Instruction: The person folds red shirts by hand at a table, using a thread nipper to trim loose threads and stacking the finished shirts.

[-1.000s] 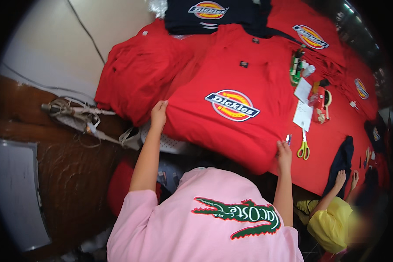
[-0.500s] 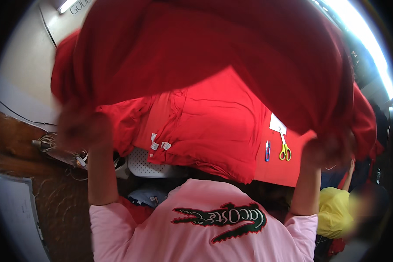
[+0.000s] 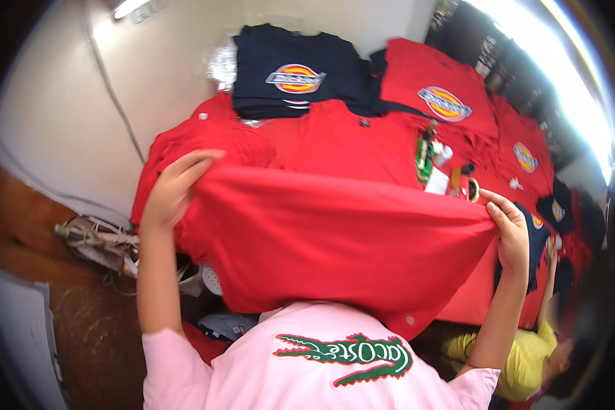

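Note:
A red T-shirt (image 3: 342, 239) is stretched wide between my two hands, its upper edge almost straight and the cloth hanging down in front of my chest. My left hand (image 3: 174, 188) grips the upper left corner, fingers lying along the edge. Thumb and fingers of my right hand (image 3: 509, 222) pinch the opposite corner. Behind the held shirt, another red T-shirt (image 3: 355, 147) lies flat on the red-covered table, its neckline at the far end. A crumpled heap of red cloth (image 3: 198, 140) lies beside it, beyond my left hand.
At the back are a stack of dark T-shirts (image 3: 287, 68) and a stack of red printed shirts (image 3: 437, 85). Small items, including a green container (image 3: 425, 160) and a tape roll (image 3: 473, 189), lie near my right hand. A person in yellow (image 3: 516, 362) is at the right; bundled cords (image 3: 102, 239) lie left.
The red T-shirt came down from high in front of me to chest level and is now spread taut. Both hands lowered with it, uncovering the far table; the scissors are now hidden.

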`<control>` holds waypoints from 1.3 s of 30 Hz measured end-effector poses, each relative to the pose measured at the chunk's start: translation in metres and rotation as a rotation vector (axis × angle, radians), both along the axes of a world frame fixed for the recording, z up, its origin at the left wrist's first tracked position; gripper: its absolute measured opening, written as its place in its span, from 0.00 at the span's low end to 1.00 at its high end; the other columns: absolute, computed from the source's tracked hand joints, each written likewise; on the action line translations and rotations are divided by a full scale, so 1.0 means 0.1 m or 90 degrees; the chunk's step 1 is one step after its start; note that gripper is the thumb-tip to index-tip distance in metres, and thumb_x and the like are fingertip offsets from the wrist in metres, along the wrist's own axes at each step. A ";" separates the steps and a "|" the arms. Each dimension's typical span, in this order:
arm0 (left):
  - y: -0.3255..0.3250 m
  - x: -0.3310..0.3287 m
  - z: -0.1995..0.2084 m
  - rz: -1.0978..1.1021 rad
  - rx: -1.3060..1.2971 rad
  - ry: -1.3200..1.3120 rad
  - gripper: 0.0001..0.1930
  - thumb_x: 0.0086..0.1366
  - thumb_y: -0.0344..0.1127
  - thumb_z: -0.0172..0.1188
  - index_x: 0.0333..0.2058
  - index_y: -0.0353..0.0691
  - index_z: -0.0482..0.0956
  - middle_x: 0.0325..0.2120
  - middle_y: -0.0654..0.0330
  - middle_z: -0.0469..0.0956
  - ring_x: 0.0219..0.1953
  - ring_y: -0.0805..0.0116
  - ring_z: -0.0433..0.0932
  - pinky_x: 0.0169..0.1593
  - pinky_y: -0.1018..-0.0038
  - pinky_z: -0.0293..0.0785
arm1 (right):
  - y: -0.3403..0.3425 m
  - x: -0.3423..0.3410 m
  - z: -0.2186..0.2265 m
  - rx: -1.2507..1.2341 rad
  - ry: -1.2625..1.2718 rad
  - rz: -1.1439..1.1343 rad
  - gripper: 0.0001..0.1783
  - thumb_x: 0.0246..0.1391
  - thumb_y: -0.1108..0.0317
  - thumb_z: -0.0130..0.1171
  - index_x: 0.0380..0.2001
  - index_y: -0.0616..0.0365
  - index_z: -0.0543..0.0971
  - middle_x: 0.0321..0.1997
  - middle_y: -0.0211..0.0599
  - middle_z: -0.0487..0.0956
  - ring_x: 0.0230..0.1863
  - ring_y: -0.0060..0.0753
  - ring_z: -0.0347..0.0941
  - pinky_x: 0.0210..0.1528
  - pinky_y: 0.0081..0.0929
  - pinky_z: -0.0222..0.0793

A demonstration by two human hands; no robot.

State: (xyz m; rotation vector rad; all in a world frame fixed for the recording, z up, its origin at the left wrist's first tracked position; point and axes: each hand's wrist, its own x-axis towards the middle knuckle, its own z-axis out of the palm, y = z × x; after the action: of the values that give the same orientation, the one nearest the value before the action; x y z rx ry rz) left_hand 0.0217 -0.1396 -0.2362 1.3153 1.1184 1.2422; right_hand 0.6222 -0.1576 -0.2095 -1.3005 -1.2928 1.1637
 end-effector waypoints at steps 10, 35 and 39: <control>1.68 0.00 0.53 -0.103 -0.042 -0.088 0.16 0.80 0.33 0.53 0.60 0.37 0.77 0.47 0.60 0.85 0.47 0.73 0.85 0.53 0.73 0.83 | 1.44 0.21 0.37 0.097 0.155 0.023 0.21 0.71 0.70 0.57 0.64 0.62 0.78 0.61 0.38 0.82 0.61 0.30 0.79 0.67 0.30 0.72; 1.72 0.10 -0.01 -0.214 -0.024 -0.089 0.16 0.78 0.31 0.55 0.60 0.42 0.80 0.46 0.67 0.85 0.39 0.82 0.81 0.45 0.78 0.81 | 1.80 0.38 -0.58 0.086 0.072 -0.111 0.24 0.64 0.77 0.60 0.63 0.62 0.78 0.62 0.40 0.80 0.64 0.33 0.75 0.69 0.34 0.69; 2.22 0.22 -1.48 0.021 -0.093 0.019 0.16 0.76 0.32 0.57 0.59 0.39 0.80 0.45 0.60 0.86 0.43 0.73 0.83 0.52 0.71 0.79 | 1.95 0.84 -1.66 -0.063 -0.006 -0.116 0.24 0.65 0.75 0.62 0.64 0.63 0.76 0.49 0.35 0.84 0.43 0.25 0.81 0.43 0.23 0.77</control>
State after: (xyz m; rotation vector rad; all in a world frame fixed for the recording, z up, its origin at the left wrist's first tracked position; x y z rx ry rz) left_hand 0.0440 0.0821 -0.3845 1.2134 1.2320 1.1454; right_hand 0.7064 0.0377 -0.3758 -1.4649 -1.1092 1.1062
